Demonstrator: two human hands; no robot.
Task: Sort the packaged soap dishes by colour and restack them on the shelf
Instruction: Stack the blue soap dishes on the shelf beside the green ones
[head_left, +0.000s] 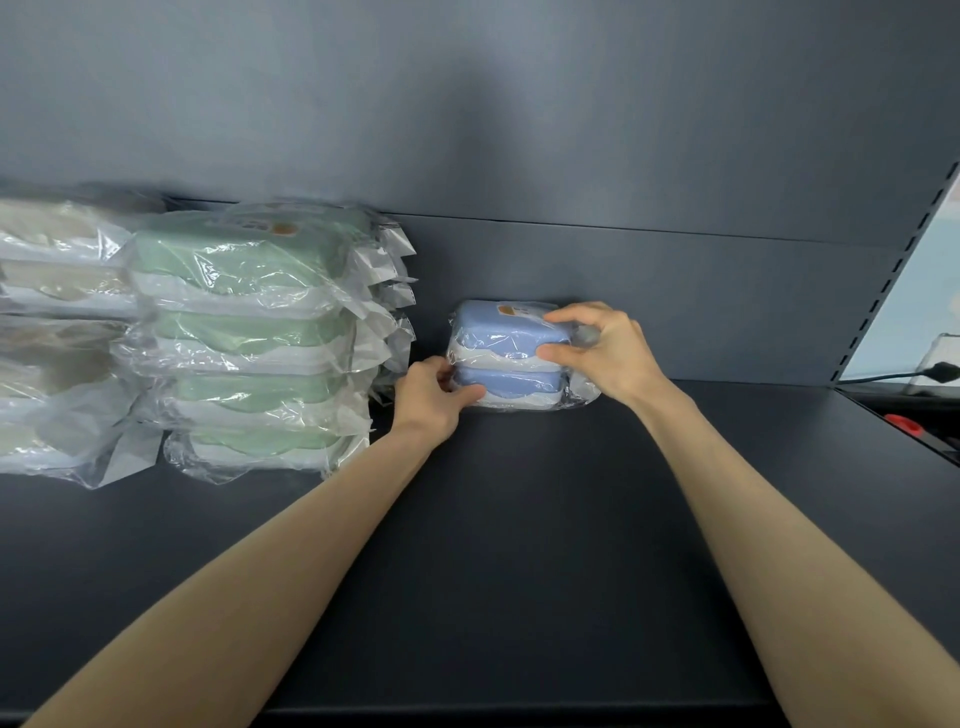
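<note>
Two blue soap dishes in clear wrap are stacked on the dark shelf, towards the back. My right hand grips the right end of the upper blue dish, thumb on its front edge and fingers over the top. My left hand holds the left end of the lower blue dish, thumb along its front. A stack of several green packaged dishes stands to the left. Further left is a stack of beige packaged dishes, partly cut off by the frame edge.
The shelf's grey back panel rises behind the stacks. A slotted upright closes the right end. Beyond it lie a black cable and a small red object.
</note>
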